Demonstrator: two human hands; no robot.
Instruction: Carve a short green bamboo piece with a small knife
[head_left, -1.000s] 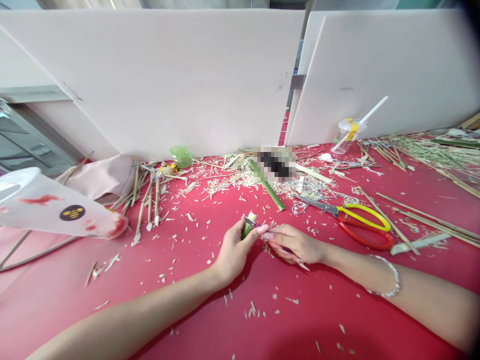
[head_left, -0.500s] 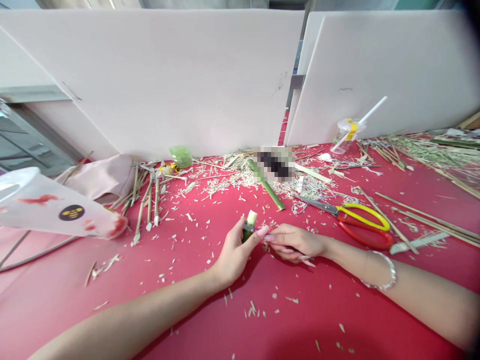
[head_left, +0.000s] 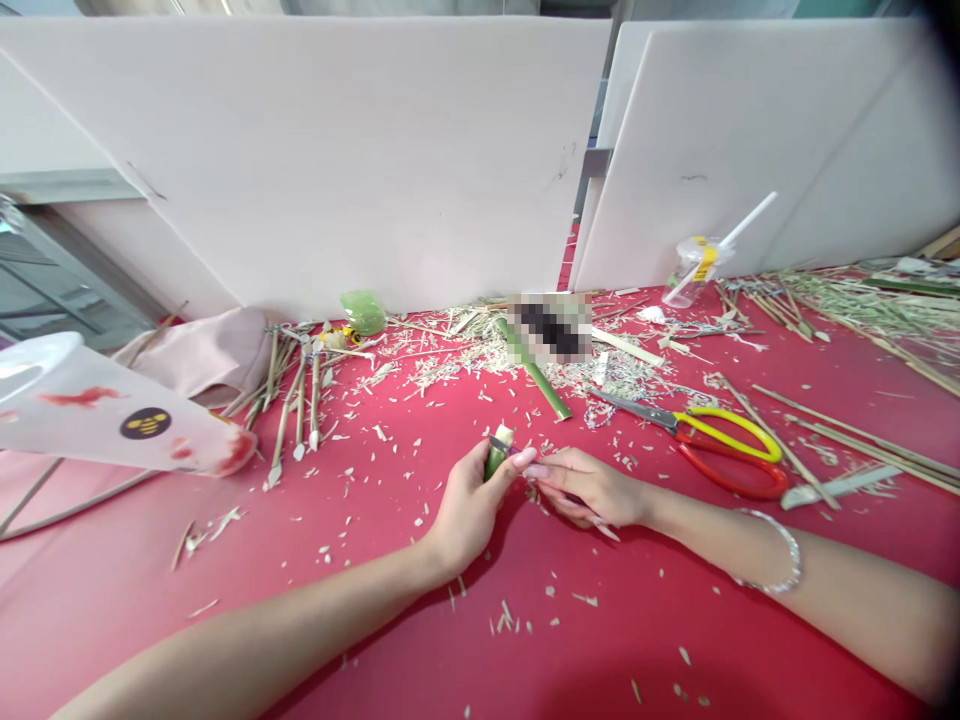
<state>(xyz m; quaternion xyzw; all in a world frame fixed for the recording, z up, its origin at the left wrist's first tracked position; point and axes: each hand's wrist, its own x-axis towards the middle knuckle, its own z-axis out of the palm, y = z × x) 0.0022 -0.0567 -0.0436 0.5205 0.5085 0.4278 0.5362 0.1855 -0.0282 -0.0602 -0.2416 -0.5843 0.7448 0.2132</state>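
My left hand (head_left: 466,505) is closed around a short green bamboo stick (head_left: 495,462) with a pale, peeled tip pointing away from me. A thin dark blade of a small knife (head_left: 500,443) lies across the stick near that tip, and my left thumb is beside it. My right hand (head_left: 581,485), with a beaded bracelet at the wrist, is closed on the knife; its fingers hide most of the handle. The two hands nearly touch at the thumbs, low over the red table (head_left: 405,640).
Scissors (head_left: 720,435) with yellow and red handles lie at right. Beyond the hands are a green stalk (head_left: 547,388) and pale shavings (head_left: 450,372). At left stand a tilted cup (head_left: 112,410) and carved sticks (head_left: 300,410). White boards (head_left: 337,170) rise behind; a clear cup (head_left: 690,270) stands there.
The blade has slid up the stick toward its pale tip, showing more green below it. My right hand has shifted slightly left; my left hand has barely moved.
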